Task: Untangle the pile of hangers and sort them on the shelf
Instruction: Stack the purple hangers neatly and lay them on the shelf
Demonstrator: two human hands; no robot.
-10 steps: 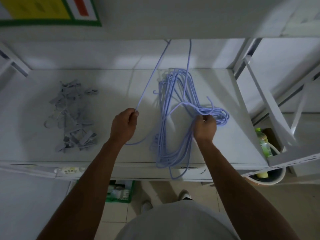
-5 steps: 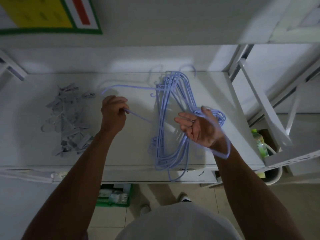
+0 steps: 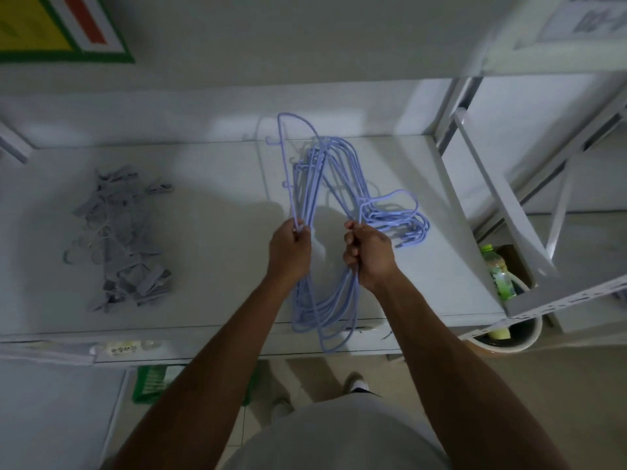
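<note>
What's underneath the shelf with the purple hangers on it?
Below the shelf a green basket and a white shoe show past its front edge. Anything farther back is covered by the shelf board.

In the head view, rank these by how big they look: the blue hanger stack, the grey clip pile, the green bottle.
1. blue hanger stack, reaching from the back of the shelf past its front edge
2. grey clip pile
3. green bottle, partly hidden, below the shelf and farther away, so its true size is unsure
</note>
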